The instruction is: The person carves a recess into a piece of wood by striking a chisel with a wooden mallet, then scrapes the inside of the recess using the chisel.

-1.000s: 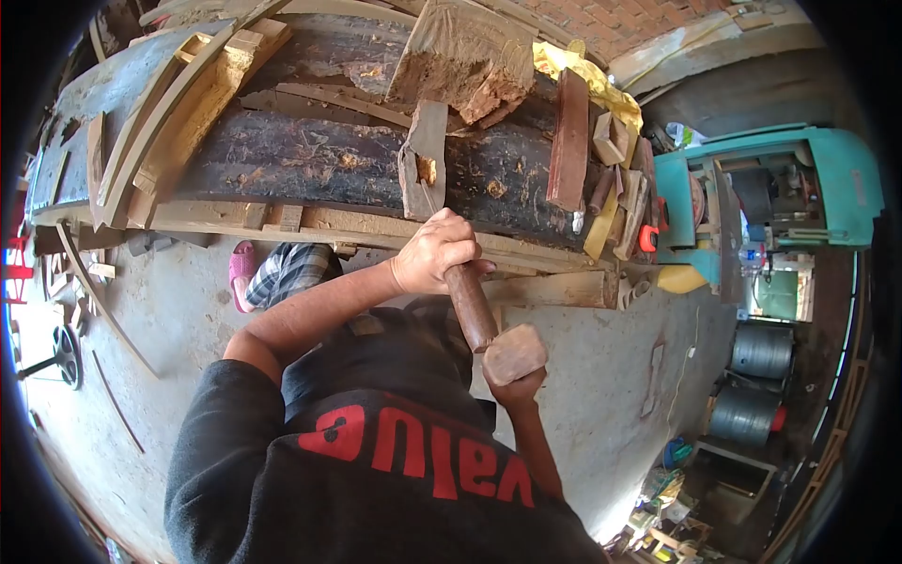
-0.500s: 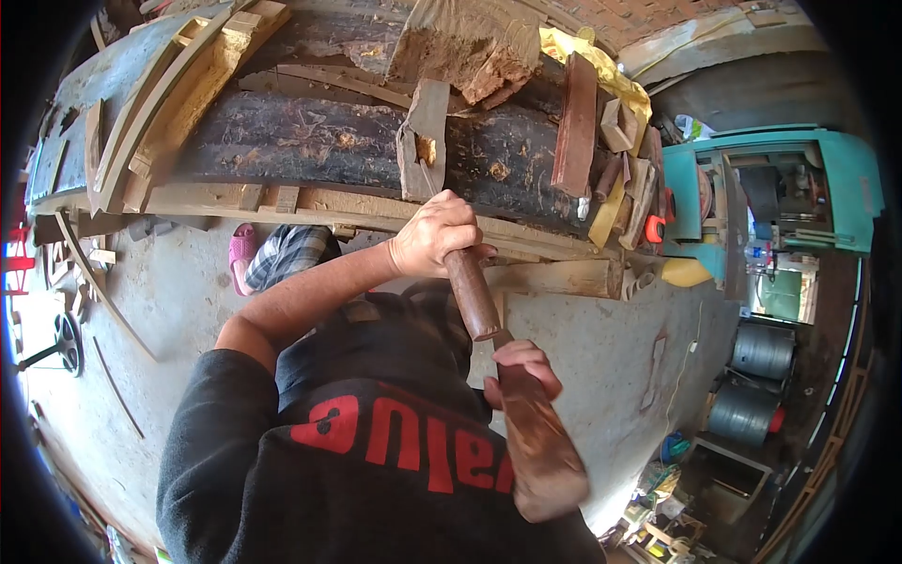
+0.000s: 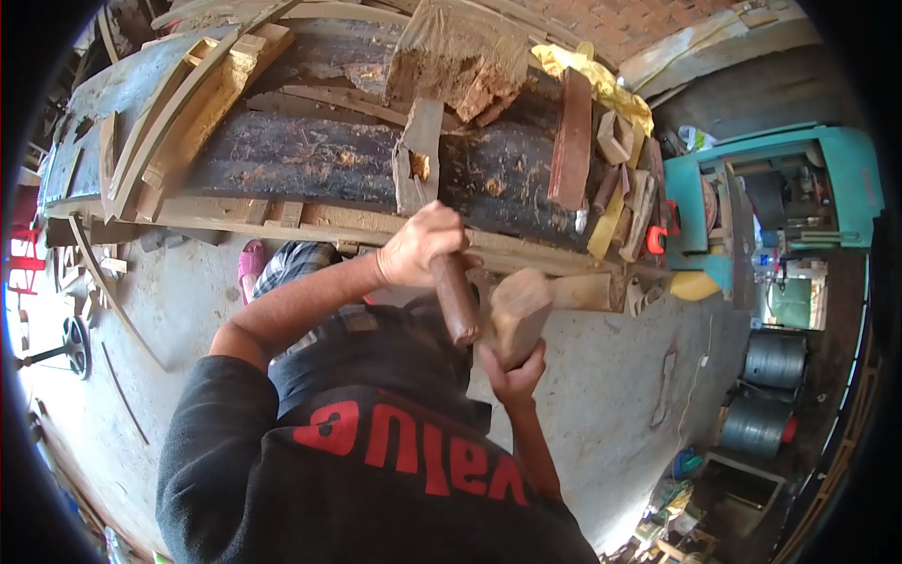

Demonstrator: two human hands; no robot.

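Taking as landmark a flat, grey-brown wood piece (image 3: 426, 127) with a ragged, pale-edged hole (image 3: 419, 169), set across a dark, rough-surfaced log (image 3: 310, 158). Just on the near side of that wood piece, gripping with the left hand (image 3: 428, 246) a cylindrical brown wooden handle (image 3: 455, 303), fingers wrapped firmly around its upper part. Pointing a thin blade (image 3: 422, 195) from the fist toward the hole. Farther to the near side and right of the wood piece, clasping with the right hand (image 3: 515, 376) a chunky light-brown wooden mallet (image 3: 522, 305), fingers curled around its lower part. Swung up since half a second ago, from well below the handle to just beside its free end; cannot tell whether touching. Judging by that, probably within striking reach again, with the blade kept lined up on the hole.
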